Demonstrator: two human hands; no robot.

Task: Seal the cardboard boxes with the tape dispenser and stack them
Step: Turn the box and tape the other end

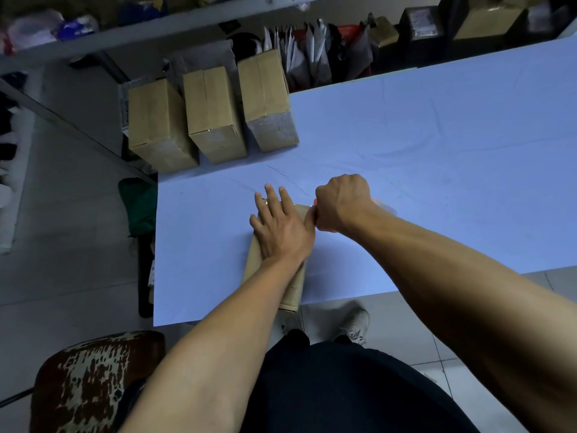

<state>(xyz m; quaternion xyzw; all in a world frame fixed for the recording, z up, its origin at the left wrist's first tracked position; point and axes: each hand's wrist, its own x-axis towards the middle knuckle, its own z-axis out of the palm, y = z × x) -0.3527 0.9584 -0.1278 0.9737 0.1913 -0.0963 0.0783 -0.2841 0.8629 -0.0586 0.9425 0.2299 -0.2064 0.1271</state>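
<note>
A narrow cardboard box (pixel 293 287) lies lengthwise on the pale blue table (pixel 437 170), its near end reaching the front edge. My left hand (pixel 279 228) lies flat on its top with fingers straight, pressing it down. My right hand (pixel 338 203) is fisted at the box's far right corner, gripping an orange tape dispenser (pixel 382 205) that is mostly hidden behind the hand. Three more cardboard boxes (pixel 212 114) stand side by side at the table's far left corner.
A patterned chair (pixel 93 379) stands at the lower left by my legs. A grey shelf (pixel 93 42) with bags and clutter runs along the left and back. Bags and dark parcels (pixel 327 54) line the table's far side. A green bag (pixel 137 207) sits on the floor.
</note>
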